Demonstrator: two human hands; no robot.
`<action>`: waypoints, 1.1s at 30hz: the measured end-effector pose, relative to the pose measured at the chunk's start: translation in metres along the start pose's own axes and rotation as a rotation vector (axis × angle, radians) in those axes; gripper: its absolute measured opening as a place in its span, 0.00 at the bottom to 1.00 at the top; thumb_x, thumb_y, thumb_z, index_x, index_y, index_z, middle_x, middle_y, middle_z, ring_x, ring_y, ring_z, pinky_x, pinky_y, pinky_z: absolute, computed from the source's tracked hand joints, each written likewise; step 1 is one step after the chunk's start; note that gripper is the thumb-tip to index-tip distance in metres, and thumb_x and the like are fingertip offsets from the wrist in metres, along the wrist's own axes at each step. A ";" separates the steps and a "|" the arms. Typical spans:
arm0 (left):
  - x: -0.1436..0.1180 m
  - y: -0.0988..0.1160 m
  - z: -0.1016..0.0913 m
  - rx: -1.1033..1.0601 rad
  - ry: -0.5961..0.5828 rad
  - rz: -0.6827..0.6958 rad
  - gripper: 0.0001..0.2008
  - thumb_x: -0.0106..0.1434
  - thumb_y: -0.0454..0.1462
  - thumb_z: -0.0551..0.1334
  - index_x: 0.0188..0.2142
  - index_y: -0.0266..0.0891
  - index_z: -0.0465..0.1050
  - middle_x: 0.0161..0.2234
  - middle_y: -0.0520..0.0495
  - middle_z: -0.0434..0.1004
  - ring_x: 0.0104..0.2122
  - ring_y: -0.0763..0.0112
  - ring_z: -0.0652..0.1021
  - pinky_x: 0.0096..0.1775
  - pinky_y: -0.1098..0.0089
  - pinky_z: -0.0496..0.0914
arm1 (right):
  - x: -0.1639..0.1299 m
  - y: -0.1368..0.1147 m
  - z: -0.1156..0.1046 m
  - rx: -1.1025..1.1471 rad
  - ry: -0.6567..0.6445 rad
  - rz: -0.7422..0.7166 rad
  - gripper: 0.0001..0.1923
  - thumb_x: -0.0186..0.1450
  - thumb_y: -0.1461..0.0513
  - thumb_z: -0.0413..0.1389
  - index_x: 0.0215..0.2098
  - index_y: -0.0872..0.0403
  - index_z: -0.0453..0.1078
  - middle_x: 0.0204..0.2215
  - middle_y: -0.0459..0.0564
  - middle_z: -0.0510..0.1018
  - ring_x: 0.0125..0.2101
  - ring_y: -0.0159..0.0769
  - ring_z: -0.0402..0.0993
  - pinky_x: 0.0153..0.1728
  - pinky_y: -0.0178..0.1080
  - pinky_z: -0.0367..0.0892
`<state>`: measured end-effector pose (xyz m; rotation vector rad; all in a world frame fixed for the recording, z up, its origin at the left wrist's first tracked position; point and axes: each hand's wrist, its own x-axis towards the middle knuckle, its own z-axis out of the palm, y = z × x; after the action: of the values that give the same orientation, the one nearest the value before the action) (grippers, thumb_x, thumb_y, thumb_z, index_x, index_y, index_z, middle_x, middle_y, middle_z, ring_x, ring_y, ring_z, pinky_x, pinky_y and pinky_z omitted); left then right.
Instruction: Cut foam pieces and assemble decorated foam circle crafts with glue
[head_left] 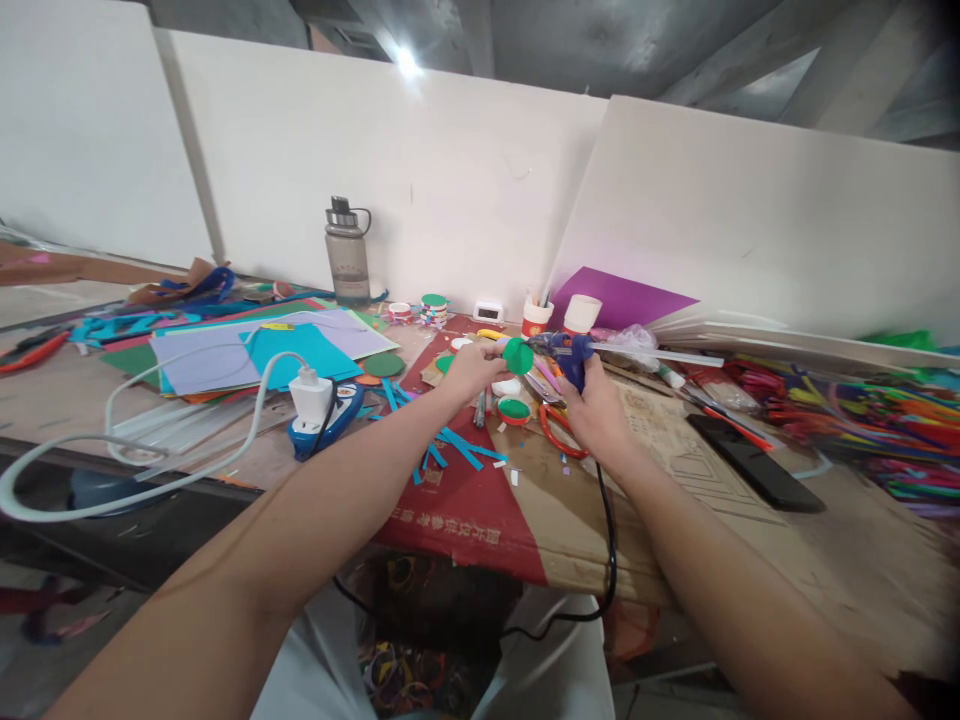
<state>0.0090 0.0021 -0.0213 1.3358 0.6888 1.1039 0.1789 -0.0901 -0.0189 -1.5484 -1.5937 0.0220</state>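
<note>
My right hand (596, 405) is wrapped round the handle of a blue hot glue gun (570, 352), whose nozzle points left. A long clear glue stick (660, 354) juts from its back. Between the fingertips of my left hand (472, 370) is a small green disc (518, 356), right at the nozzle; whether they touch I cannot tell. Below the hands lie a round lid-like piece with a green face (514, 409), orange-handled scissors (561, 432) and blue strips (461, 448). The gun's black cord (609, 540) drops over the table edge.
Coloured sheets (202, 355) and a blue power strip (330, 425) with a white plug lie at left. A water bottle (348, 255) and paper cups (537, 317) stand at the back. A phone (754, 465) and bright pipe cleaners (847, 410) are at right.
</note>
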 end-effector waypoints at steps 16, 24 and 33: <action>0.009 0.002 -0.009 -0.095 0.128 0.001 0.07 0.49 0.27 0.67 0.30 0.32 0.77 0.32 0.43 0.81 0.34 0.69 0.80 0.47 0.62 0.75 | -0.003 -0.002 0.000 0.024 -0.025 -0.007 0.22 0.66 0.56 0.51 0.57 0.52 0.62 0.46 0.59 0.79 0.44 0.54 0.76 0.45 0.54 0.69; 0.008 0.004 -0.010 -0.156 0.119 0.019 0.07 0.48 0.28 0.67 0.30 0.34 0.78 0.30 0.45 0.81 0.36 0.67 0.81 0.49 0.61 0.74 | -0.007 -0.009 0.001 0.041 -0.081 -0.038 0.22 0.66 0.56 0.51 0.57 0.54 0.62 0.49 0.61 0.77 0.48 0.54 0.74 0.49 0.53 0.67; 0.010 0.004 -0.010 -0.177 0.129 0.010 0.08 0.49 0.27 0.67 0.31 0.32 0.78 0.32 0.43 0.81 0.36 0.68 0.81 0.50 0.60 0.74 | -0.006 -0.009 -0.001 0.028 -0.077 -0.028 0.24 0.67 0.56 0.50 0.60 0.54 0.61 0.49 0.61 0.77 0.48 0.54 0.74 0.48 0.53 0.67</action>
<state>0.0026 0.0146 -0.0177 1.1261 0.6629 1.2378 0.1711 -0.0975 -0.0167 -1.5197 -1.6677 0.0893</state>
